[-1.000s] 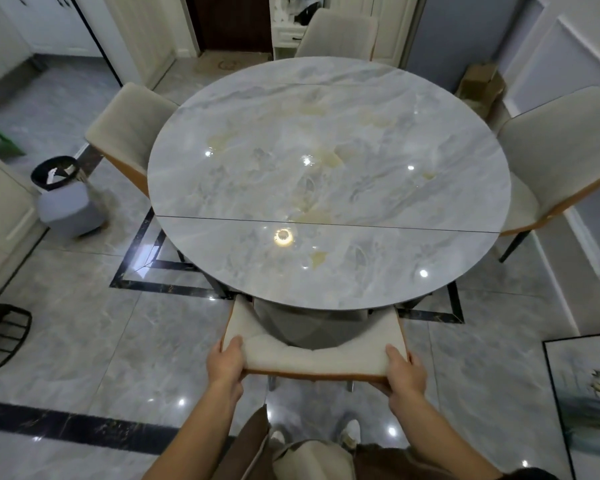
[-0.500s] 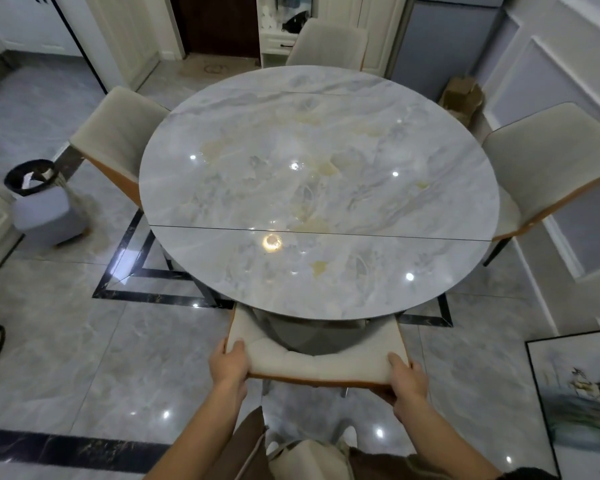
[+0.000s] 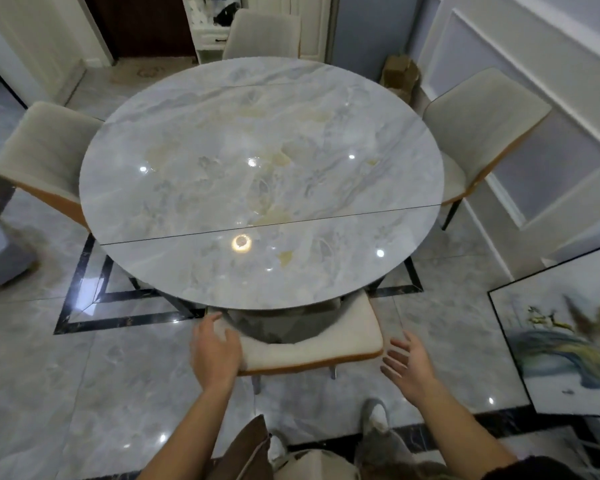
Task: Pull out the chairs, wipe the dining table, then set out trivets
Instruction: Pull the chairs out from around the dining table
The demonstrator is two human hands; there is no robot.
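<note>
The near chair (image 3: 312,348) sits at the near edge of the dining table (image 3: 257,168), its seat partly under the top. My left hand (image 3: 215,348) lies over its left corner with the fingers loose, not clamped. My right hand (image 3: 407,365) hangs open just beside the right corner, touching nothing.

If I pull with the left alone, I expect the chair to swing round instead of coming straight. On this glossy floor the legs could skid towards my feet, or towards the framed picture (image 3: 561,334) on the floor off the table's near right.

The left chair (image 3: 42,157), far chair (image 3: 264,32) and right chair (image 3: 478,133) are tucked close to the table.

A cardboard box (image 3: 400,76) stands beyond the far right and a blurred bin (image 3: 0,251) to the left. I cannot see inside either.
</note>
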